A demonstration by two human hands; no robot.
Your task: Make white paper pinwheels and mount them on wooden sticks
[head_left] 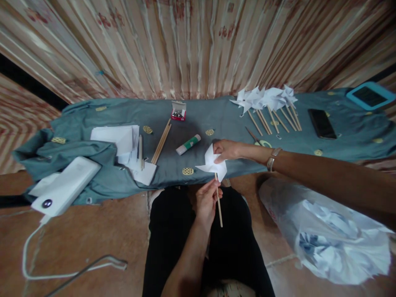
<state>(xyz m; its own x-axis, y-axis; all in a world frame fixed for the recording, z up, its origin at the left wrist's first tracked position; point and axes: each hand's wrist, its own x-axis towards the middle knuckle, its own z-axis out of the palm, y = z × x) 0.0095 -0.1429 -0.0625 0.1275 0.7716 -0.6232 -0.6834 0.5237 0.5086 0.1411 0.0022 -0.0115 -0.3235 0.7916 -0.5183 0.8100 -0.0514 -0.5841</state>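
A white paper pinwheel [212, 163] on a thin wooden stick [220, 208] is held between both hands over the near edge of the cloth. My left hand [208, 197] pinches the stick just below the paper blades. From the right, my right hand [228, 151] grips the pinwheel's paper, thumb on its front near the centre; its other fingers are partly hidden behind the paper. A green and white glue stick [188, 144] lies just left of the pinwheel. Beyond my right forearm, scissors [261, 142] rest on the cloth.
Several finished pinwheels [266, 99] lie at the back right, beside a black phone [321, 123]. An open box of pins [178, 113], wooden sticks [161, 142] and paper sheets [116, 136] are left of centre. A power bank [66, 186] sits far left; a plastic bag [334, 235] stands lower right.
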